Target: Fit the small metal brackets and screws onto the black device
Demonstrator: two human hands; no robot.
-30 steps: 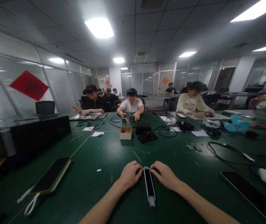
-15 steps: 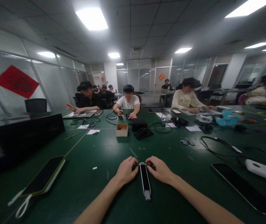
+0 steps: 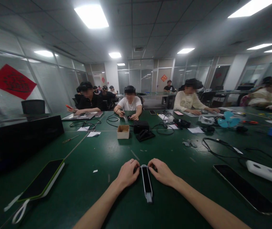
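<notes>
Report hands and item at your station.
Left hand and right hand gripping top end of narrow black-and-white plastic unit. Unit lying on green table. Green-edged black tablet off left, black tablet off right, neither touching.

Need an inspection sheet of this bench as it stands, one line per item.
Surface: dark green workbench top, small white scraps on it.
Work item: slim black-and-white oblong device, lying lengthwise between the hands.
Hands: left hand, wearing a ring, and right hand both hold its far end.
Clutter: black tablet with green edge to the left; black glass tablet and white plastic strip to the right.
Cables: black cable looped on the right, apart from the hands.
Surroundings: co-worker in white T-shirt across the bench; red diamond paper sign on the glass partition.
</notes>
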